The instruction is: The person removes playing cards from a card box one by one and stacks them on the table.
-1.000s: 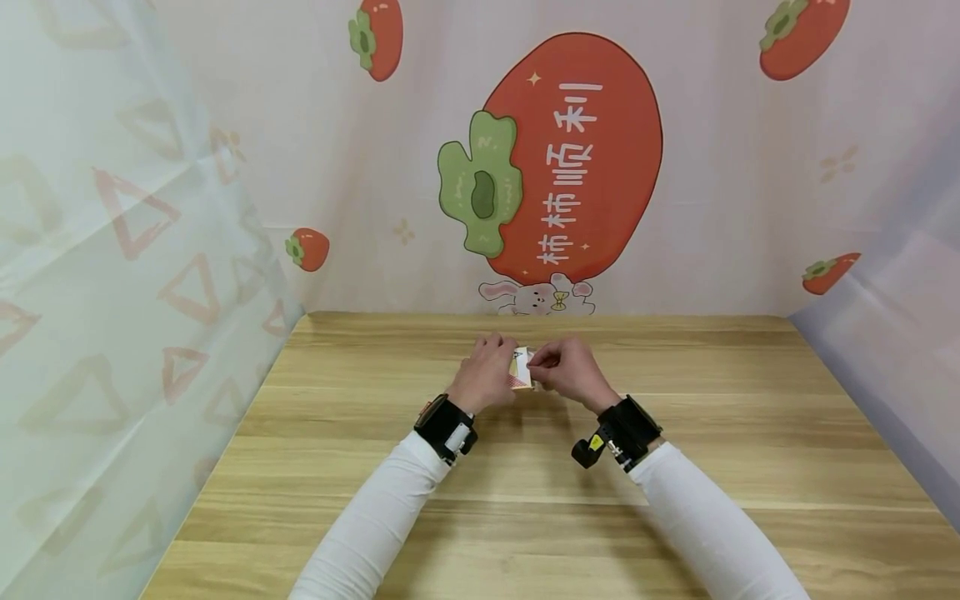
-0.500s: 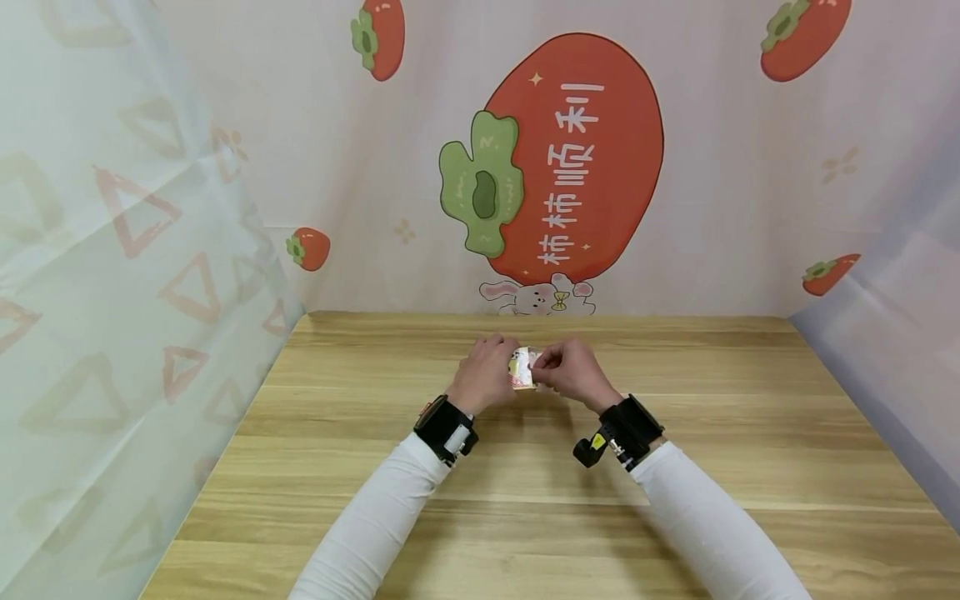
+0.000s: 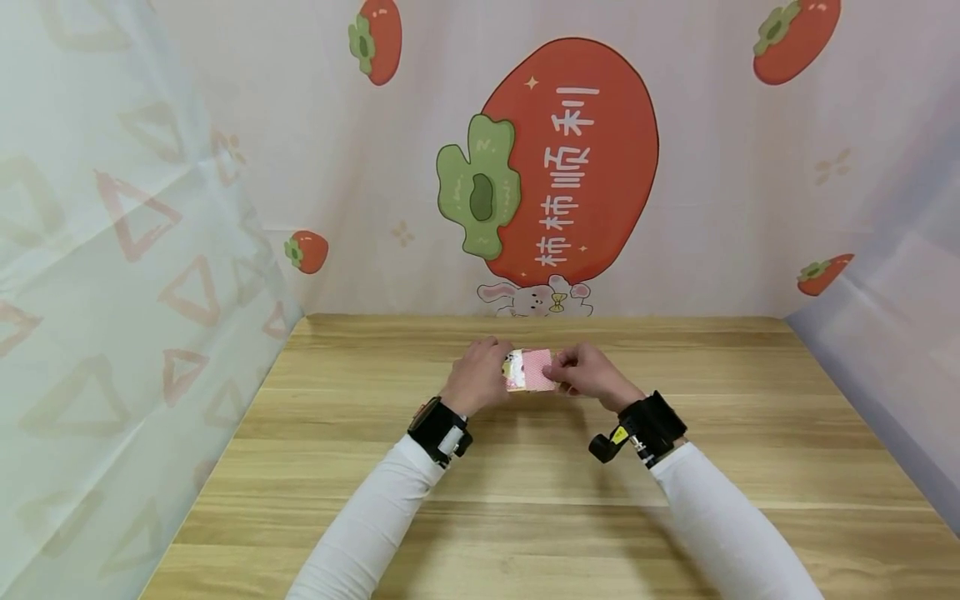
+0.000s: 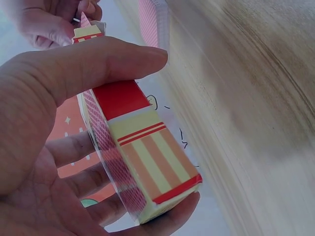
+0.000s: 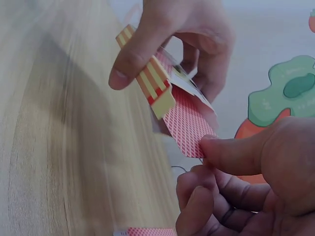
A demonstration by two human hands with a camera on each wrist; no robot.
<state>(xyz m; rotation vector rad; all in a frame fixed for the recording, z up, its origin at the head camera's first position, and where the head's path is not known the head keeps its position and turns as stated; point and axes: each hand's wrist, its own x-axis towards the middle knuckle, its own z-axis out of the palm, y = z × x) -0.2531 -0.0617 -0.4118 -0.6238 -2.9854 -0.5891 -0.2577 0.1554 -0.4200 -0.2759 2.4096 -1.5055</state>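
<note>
My left hand (image 3: 478, 377) holds a small card box, thumb on one narrow side and fingers on the other. The box (image 4: 155, 157) has cream, red and orange stripes in the left wrist view. From its open end sticks a playing card (image 5: 189, 125) with a red-and-white patterned back. My right hand (image 3: 592, 373) pinches the card's outer end between thumb and fingertips. In the head view the card (image 3: 537, 370) spans the space between both hands, beside the printed face of the box (image 3: 515, 370). Whether more cards are inside is hidden.
A pink-patterned stack (image 4: 152, 23) of what look like cards stands apart in the left wrist view; I cannot make it out in the head view. The wooden table (image 3: 495, 542) ends at a persimmon-printed curtain (image 3: 712, 208) behind the hands.
My right hand has moved to the right, and the red-backed card now shows well out of the box. The left hand still holds the box, shifted slightly left.
</note>
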